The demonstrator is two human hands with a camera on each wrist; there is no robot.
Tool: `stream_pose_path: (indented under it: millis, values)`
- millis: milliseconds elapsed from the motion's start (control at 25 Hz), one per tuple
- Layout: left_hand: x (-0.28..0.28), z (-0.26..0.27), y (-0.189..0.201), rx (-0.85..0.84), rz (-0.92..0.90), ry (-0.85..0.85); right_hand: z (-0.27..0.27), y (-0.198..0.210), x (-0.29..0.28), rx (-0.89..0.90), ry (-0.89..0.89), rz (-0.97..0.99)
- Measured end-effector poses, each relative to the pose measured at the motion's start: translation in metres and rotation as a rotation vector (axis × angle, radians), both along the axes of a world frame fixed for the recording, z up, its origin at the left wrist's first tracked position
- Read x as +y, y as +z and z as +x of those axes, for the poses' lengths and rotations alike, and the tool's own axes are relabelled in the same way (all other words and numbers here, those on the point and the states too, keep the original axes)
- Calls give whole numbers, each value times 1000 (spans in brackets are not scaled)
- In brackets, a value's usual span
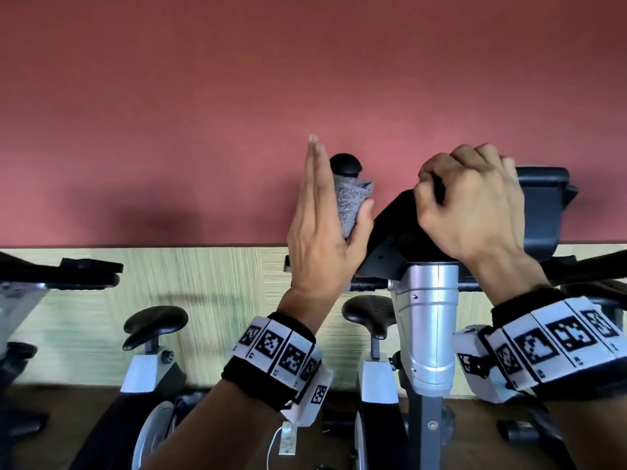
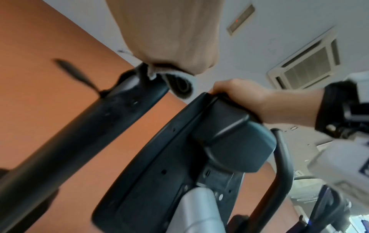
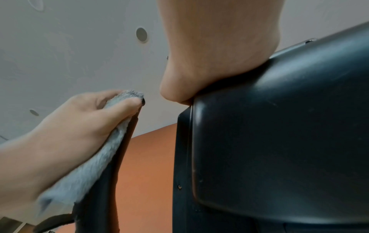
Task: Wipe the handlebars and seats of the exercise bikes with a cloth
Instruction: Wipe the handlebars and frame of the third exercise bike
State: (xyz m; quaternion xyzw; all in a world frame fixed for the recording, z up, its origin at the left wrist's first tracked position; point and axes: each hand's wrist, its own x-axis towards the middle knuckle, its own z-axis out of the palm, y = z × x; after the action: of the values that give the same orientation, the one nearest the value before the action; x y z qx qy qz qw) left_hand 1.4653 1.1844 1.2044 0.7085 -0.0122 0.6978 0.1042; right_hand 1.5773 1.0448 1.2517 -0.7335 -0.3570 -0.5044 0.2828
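At near bike: left hand (image 1: 322, 228), fingers straight, thumb pinching cloth (image 1: 351, 205) against handlebar (image 1: 345, 166); right hand (image 1: 475, 205) gripping console (image 1: 543, 212). Wiping underway; seats (image 1: 156, 325) likely left.

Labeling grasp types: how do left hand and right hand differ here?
The left hand keeps its fingers straight, thumb pressing the grey cloth against the handlebar; the right hand curls bare over the console top. Both wear marker wristbands.
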Motion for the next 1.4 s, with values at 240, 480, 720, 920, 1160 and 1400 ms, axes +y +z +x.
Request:
stream_pose_path:
  millis: [240, 480, 720, 920, 1160, 1400]
  values:
    - [-3, 2, 18, 7, 56, 23, -1, 0, 0, 9, 21, 14]
    - [1, 0, -8, 29, 28, 12, 2, -2, 0, -19, 22, 7]
    - [0, 3, 8, -8, 37, 65, 3, -2, 1, -26, 35, 17]
    - [-3, 2, 7, 31, -5, 72, 1, -4, 1, -44, 40, 42]
    - [8, -3, -19, 65, -15, -98, 3, -5, 3, -42, 38, 55]
    - [0, 6, 10, -10, 4, 1, 2, -5, 2, -44, 41, 59]
